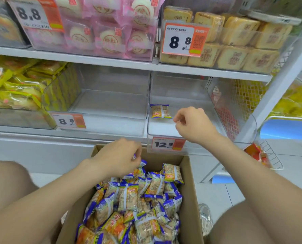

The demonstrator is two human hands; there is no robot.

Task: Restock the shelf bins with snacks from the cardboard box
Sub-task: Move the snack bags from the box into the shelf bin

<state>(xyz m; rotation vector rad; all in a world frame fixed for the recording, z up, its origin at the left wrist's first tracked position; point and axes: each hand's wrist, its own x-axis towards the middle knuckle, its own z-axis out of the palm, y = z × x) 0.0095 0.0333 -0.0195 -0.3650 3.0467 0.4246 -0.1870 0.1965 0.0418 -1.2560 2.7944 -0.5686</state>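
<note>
An open cardboard box [190, 175] on the floor between my knees holds several blue-and-orange snack packets [138, 201]. My left hand [118, 158] is over the box's far end, fingers curled round a packet whose blue edge shows under them. My right hand [192, 123] hovers over the front of the clear shelf bin [166, 132] marked 12.8, fingers loosely curled, holding nothing. One snack packet [160, 111] lies alone in that bin, just left of my right hand.
A second clear bin [111, 103] with nothing in it sits to the left, marked 8.8. Yellow packets [14, 85] fill the bin further left. Pink cakes [101, 29] and square pastries [234, 43] are on the shelf above. A wire basket [270, 157] hangs at the right.
</note>
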